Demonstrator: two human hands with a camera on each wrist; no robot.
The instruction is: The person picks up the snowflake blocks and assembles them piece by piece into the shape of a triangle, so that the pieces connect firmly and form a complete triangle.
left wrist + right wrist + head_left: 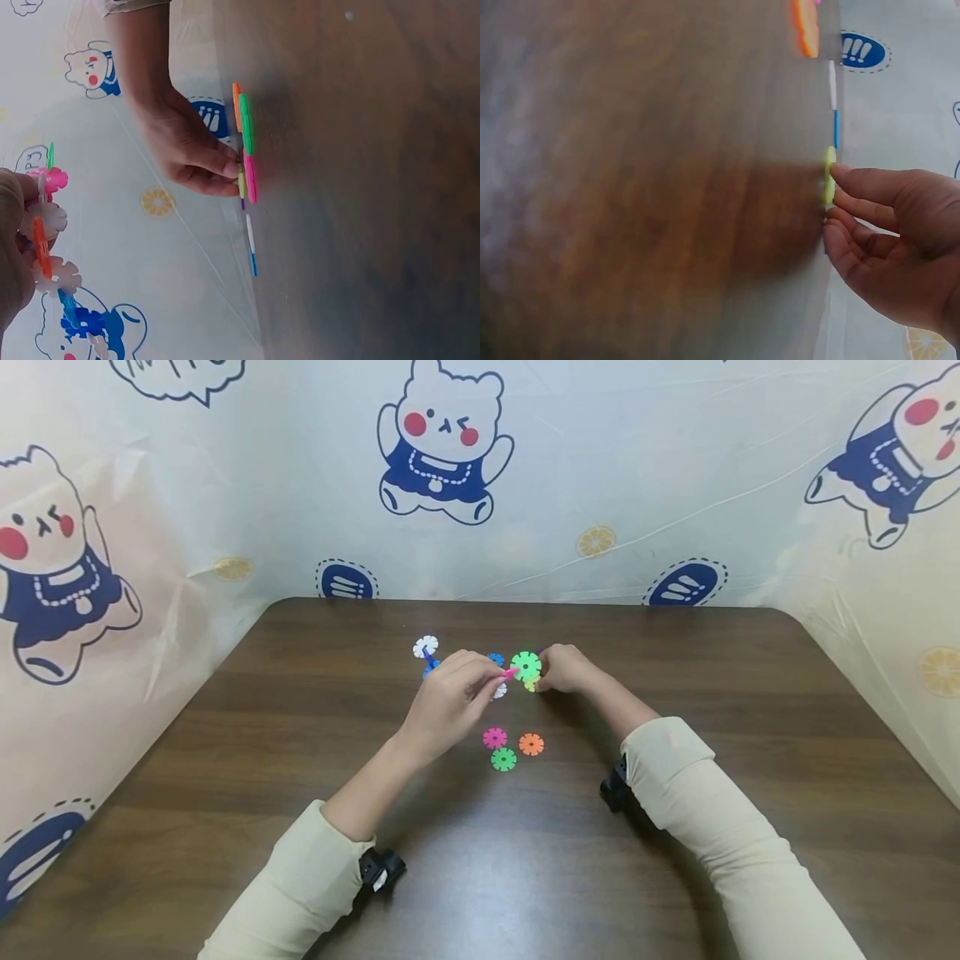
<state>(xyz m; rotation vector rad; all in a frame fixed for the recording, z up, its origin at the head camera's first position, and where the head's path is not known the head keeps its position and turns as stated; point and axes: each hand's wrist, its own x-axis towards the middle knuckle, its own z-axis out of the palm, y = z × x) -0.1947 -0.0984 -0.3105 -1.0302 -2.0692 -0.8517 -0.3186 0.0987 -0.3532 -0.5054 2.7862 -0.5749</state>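
My left hand (pixel 491 679) holds a chain of snowflake discs (pixel 46 238) lifted off the brown table (pixel 315 727). The chain has white (pixel 425 647) and blue discs at its far end. A pink disc and a green disc (pixel 526 666) stick out past the fingertips. My right hand (pixel 546 678) is just right of that green disc. Its fingertips pinch a yellow disc (pixel 829 176) that lies on the table. In the left wrist view the right hand (pixel 225 174) reaches down to the same yellow disc (pixel 241 181).
Three loose discs lie just in front of my hands: pink (pixel 494 738), orange (pixel 531 744) and green (pixel 503 760). More white and blue discs lie under my left hand. A printed cartoon sheet (pixel 600 485) walls in the table's back and sides.
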